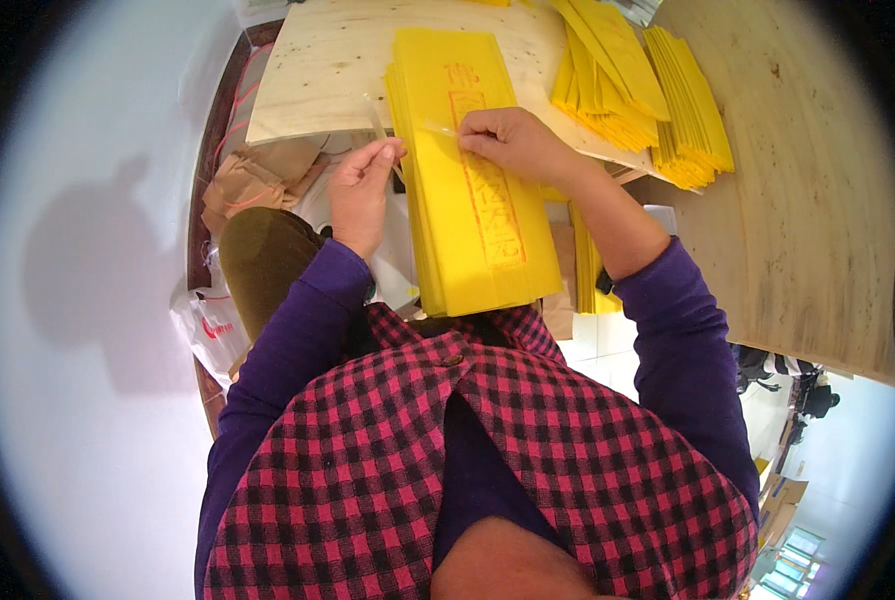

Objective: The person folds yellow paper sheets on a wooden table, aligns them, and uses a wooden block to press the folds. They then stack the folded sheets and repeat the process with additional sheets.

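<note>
A thick stack of long yellow paper sheets (443, 220), with red printing down its top sheet, hangs over the near edge of the wooden board toward my lap. Over the stack's upper half, my right hand (513, 145) pinches the end of a narrow translucent strip (440, 128) lying across the paper. My left hand (365, 190) is beside the stack's left edge, thumb and forefinger pressed together. Another piece of thin translucent strip (374, 118) sticks up from those fingertips. Whether both pieces belong to one strip I cannot tell.
Folded yellow paper bundles (608, 75) and another fanned bundle (686, 110) lie at the far right of the board (318, 70). Crumpled brown paper (258, 180) and a white plastic bag (213, 325) are at the left. A wooden panel (798, 180) stands at the right.
</note>
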Action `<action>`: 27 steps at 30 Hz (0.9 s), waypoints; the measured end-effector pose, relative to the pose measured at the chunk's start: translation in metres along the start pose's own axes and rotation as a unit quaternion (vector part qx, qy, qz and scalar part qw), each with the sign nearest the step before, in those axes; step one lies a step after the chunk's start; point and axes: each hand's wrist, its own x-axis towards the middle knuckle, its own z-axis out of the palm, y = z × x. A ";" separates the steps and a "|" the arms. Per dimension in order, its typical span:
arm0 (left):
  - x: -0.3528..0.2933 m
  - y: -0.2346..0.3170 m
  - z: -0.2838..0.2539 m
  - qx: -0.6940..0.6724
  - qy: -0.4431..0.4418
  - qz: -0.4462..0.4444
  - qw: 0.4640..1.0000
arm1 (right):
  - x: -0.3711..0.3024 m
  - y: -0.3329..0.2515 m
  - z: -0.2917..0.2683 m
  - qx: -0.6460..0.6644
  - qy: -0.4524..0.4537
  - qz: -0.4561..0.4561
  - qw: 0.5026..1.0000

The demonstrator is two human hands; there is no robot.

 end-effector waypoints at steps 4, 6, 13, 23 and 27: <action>0.000 0.003 0.003 0.009 -0.016 0.009 1.000 | 0.002 -0.002 0.001 -0.044 0.001 -0.021 0.999; 0.001 0.004 0.004 -0.007 -0.036 0.014 0.999 | 0.001 -0.003 0.001 -0.062 0.001 -0.030 0.998; 0.006 0.003 0.003 0.066 -0.058 0.069 0.994 | -0.001 -0.001 0.005 -0.096 0.033 -0.123 0.987; 0.010 0.016 -0.001 0.116 -0.127 0.059 0.983 | 0.001 0.001 0.010 -0.134 0.018 -0.128 0.983; 0.014 0.014 0.002 0.034 -0.103 -0.052 0.993 | 0.000 0.001 0.011 -0.131 0.018 -0.127 0.983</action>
